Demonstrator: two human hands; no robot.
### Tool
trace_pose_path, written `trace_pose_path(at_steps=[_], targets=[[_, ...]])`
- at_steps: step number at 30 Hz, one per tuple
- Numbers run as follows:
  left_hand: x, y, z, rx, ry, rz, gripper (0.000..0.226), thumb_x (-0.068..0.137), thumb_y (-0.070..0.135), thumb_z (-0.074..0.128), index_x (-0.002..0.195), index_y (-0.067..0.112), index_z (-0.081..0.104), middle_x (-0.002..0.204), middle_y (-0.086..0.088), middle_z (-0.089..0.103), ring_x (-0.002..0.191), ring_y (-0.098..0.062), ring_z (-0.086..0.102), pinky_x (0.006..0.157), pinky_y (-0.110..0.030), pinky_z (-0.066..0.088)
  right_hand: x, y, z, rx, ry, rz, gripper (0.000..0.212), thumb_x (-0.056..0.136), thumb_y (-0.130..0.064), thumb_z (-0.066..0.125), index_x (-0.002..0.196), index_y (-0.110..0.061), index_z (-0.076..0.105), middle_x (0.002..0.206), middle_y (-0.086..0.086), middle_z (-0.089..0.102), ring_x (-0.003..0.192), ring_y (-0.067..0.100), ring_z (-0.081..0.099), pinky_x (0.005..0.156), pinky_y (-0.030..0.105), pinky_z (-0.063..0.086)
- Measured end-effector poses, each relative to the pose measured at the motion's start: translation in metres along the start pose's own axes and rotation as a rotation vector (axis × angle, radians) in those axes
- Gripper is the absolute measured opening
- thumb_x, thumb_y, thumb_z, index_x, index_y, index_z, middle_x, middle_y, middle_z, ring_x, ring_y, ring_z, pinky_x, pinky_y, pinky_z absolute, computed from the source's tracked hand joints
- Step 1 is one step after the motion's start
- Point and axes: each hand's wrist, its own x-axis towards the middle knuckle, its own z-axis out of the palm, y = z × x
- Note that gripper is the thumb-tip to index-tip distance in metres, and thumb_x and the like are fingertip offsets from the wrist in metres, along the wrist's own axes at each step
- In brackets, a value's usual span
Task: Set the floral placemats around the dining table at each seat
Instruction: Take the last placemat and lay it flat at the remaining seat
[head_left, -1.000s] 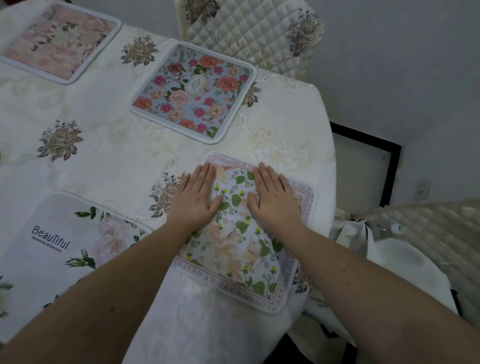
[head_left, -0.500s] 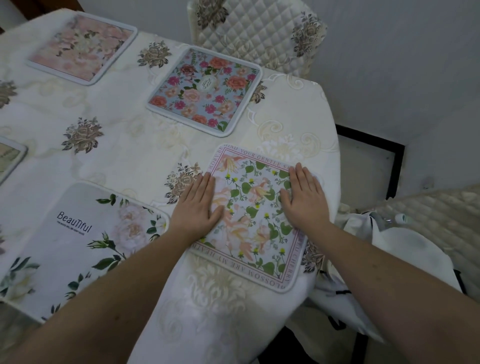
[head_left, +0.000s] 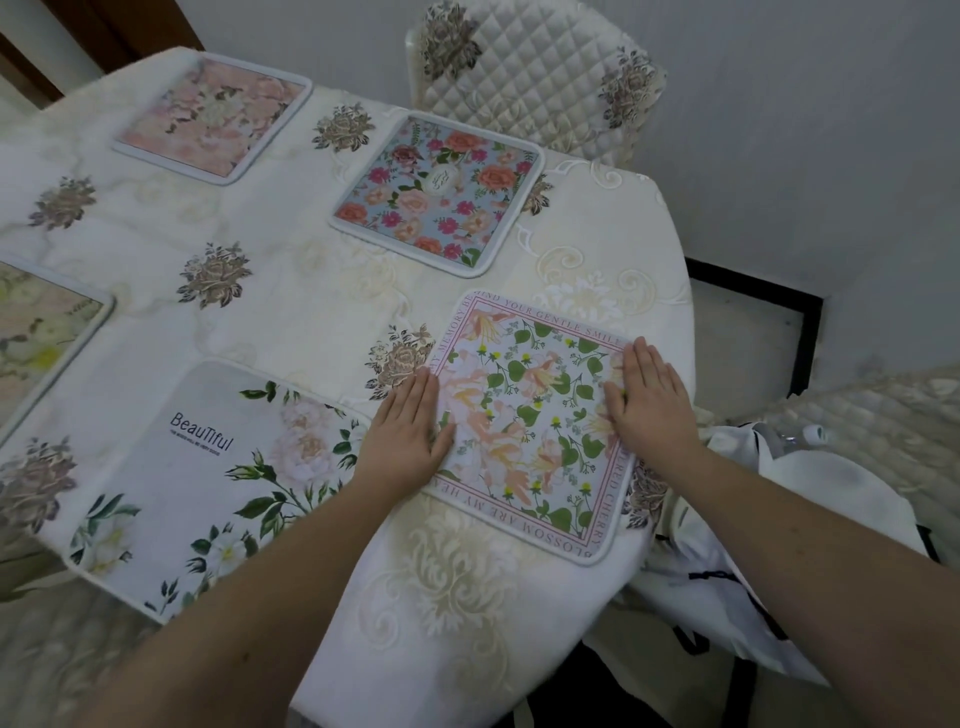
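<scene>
Pressing both hands flat, fingers straight, I am holding down the green-leaf placemat (head_left: 530, 415) at the counter (head_left: 291, 312) corner: my left hand (head_left: 405, 431) is lying on its left edge, my right hand (head_left: 649, 400) on its right edge. Beyond it is sitting the blue rose placemat (head_left: 436, 192); left of it, the "Beautiful" placemat (head_left: 208, 478).

On the table (head_left: 311, 312) five placemats lie. The nearest right mat (head_left: 530, 431) is at the table's right edge, with the left hand (head_left: 410, 431) on its left side and the right hand (head_left: 649, 400) on its right side. Left of it lies the "Beautiful" mat (head_left: 208, 467). Behind are two mats (head_left: 436, 192) (head_left: 213, 117), and a chair (head_left: 535, 73) behind them. One mat (head_left: 36, 332) is at far left.
</scene>
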Motion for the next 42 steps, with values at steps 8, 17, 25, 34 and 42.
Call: trace_pose_path(at_steps=[8, 17, 25, 34, 42], targets=[[0.013, 0.038, -0.019, -0.040, 0.082, -0.039, 0.058, 0.103, 0.038, 0.022, 0.155, 0.012, 0.018, 0.163, -0.007, 0.019, 0.151, -0.021, 0.012, 0.122, -0.038, -0.003, -0.011, -0.069, -0.009, 0.144, 0.012, -0.067, 0.060, 0.101, -0.037, 0.030, 0.154, -0.010, 0.017, 0.162, 0.007, 0.012, 0.149, 0.020, 0.006, 0.122, 0.039, 0.003], [0.016, 0.090, 0.012, -0.136, 0.002, 0.072, 0.080, 0.087, 0.048, 0.008, 0.156, 0.006, 0.012, 0.164, -0.007, 0.005, 0.151, -0.019, -0.002, 0.123, -0.040, -0.001, -0.019, -0.128, 0.027, -0.017, -0.094, -0.216, 0.085, 0.093, -0.028, 0.055, 0.154, -0.007, -0.001, 0.163, 0.007, -0.007, 0.149, 0.021, -0.010, 0.122, 0.037, -0.003], [0.008, 0.082, 0.023, -0.063, 0.094, 0.020, 0.056, 0.104, 0.038, 0.017, 0.157, 0.017, 0.017, 0.164, 0.003, 0.013, 0.151, -0.012, 0.006, 0.122, -0.036, 0.001, -0.026, -0.117, 0.036, -0.030, -0.017, -0.196, 0.065, 0.095, -0.037, -0.002, 0.155, -0.012, 0.003, 0.163, 0.002, 0.001, 0.150, 0.015, -0.003, 0.119, 0.034, -0.005], [0.002, 0.065, 0.020, -0.055, 0.100, 0.007, 0.059, 0.103, 0.040, 0.019, 0.158, 0.022, 0.007, 0.165, 0.007, 0.002, 0.151, -0.009, -0.003, 0.123, -0.039, 0.002, -0.044, -0.088, 0.034, -0.032, 0.029, -0.129, 0.056, 0.103, -0.035, 0.016, 0.155, -0.015, 0.010, 0.163, 0.001, 0.008, 0.149, 0.013, 0.006, 0.119, 0.034, 0.003], [-0.007, 0.048, 0.018, -0.094, 0.076, -0.042, 0.058, 0.105, 0.043, 0.017, 0.157, 0.025, 0.000, 0.164, 0.010, -0.006, 0.149, -0.006, -0.013, 0.123, -0.037, -0.004, -0.058, -0.065, 0.030, -0.047, 0.020, -0.102, 0.057, 0.103, -0.036, 0.013, 0.155, -0.015, 0.006, 0.163, 0.000, 0.005, 0.149, 0.012, 0.001, 0.120, 0.033, -0.003]])
